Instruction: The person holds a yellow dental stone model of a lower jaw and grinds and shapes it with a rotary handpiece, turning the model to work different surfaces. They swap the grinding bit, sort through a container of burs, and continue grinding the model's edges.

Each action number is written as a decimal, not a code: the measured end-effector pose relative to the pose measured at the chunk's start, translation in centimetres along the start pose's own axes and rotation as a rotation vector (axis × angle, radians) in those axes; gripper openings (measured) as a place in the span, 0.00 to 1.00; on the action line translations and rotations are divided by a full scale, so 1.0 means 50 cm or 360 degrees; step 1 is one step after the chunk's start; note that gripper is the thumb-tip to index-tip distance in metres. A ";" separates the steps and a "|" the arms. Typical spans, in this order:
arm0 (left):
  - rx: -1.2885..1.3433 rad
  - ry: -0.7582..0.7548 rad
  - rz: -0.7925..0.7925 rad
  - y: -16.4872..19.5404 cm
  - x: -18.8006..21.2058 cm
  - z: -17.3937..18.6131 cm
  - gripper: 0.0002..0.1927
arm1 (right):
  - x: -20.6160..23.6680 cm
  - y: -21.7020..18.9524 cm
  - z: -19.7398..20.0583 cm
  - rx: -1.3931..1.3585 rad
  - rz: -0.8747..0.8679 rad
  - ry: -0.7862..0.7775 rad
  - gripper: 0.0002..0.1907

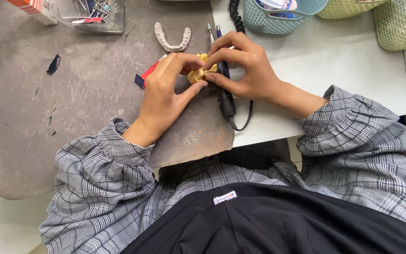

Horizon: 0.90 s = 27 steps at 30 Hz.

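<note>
**A:** Nearest the lens, what do I have?

**B:** Low in the frame, a black apron over grey checked sleeves. Above that, my left hand (165,96) and right hand (245,70) meet at centre frame, both pinched shut on one small yellow plaster dental cast (200,71). Thumbs and forefingers close on it from either side, which I judge steadies it for close work; it sits just above the worn grey rubber mat (71,122).

**A:** Anything else in the right hand?

**B:** A slim black rotary handpiece (225,96) seems to run under that palm, tip pointing up the frame, its cord looping out below. Whether the fingers truly grip it, I cannot tell.

**A:** And further up?

**B:** One pale grey arch-shaped dental cast (172,38) lies on the mat just above the hands, close by. A red and blue scrap (146,75) peeks out left of my left hand. At upper left, one clear plastic box of small tools (92,14). Across the upper right of the white table (334,61), I count three woven plastic baskets: one teal (283,16), two pale green (400,26).
</note>
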<state>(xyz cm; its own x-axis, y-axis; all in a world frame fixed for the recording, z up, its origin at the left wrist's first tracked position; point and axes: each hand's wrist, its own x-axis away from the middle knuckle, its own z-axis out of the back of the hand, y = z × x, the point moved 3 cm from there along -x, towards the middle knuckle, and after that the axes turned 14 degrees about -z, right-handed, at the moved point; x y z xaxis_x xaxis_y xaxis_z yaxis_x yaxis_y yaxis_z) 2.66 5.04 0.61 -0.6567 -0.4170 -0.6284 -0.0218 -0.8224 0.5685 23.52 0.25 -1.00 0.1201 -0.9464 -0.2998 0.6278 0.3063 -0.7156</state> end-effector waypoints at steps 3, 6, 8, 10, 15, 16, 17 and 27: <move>0.0019 0.0017 0.0028 -0.001 -0.001 0.001 0.20 | 0.001 0.005 -0.001 -0.0010 -0.0052 -0.0001 0.11; 0.0066 0.0064 0.0081 -0.002 -0.001 0.002 0.19 | 0.000 0.003 -0.001 0.0104 0.0073 0.0062 0.11; 0.0089 0.0090 0.0102 -0.005 -0.001 0.003 0.18 | 0.000 0.002 -0.005 0.0122 0.0048 0.0055 0.12; 0.0100 0.0107 0.0119 -0.008 -0.001 0.002 0.16 | 0.000 -0.002 -0.008 0.0164 0.0058 0.0050 0.13; 0.0386 0.0231 0.0309 -0.018 0.005 0.004 0.13 | 0.001 -0.027 -0.006 0.0256 0.0211 0.0013 0.25; 0.0448 0.0251 0.0355 -0.020 0.006 0.005 0.13 | -0.001 -0.033 -0.008 0.0259 0.0221 0.0027 0.26; 0.0466 0.0270 0.0373 -0.020 0.007 0.003 0.13 | -0.002 -0.037 -0.008 0.0262 0.0231 0.0040 0.28; 0.0799 0.0392 0.0370 -0.008 0.009 0.003 0.22 | 0.002 -0.036 0.007 0.0187 0.0246 0.0078 0.27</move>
<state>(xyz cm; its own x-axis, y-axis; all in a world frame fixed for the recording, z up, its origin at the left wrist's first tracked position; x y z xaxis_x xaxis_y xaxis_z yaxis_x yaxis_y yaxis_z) 2.24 5.25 0.16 -0.4943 -0.6906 -0.5279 -0.2909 -0.4409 0.8491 22.64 -0.41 0.47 0.1862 -0.8822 -0.4325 0.6908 0.4306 -0.5809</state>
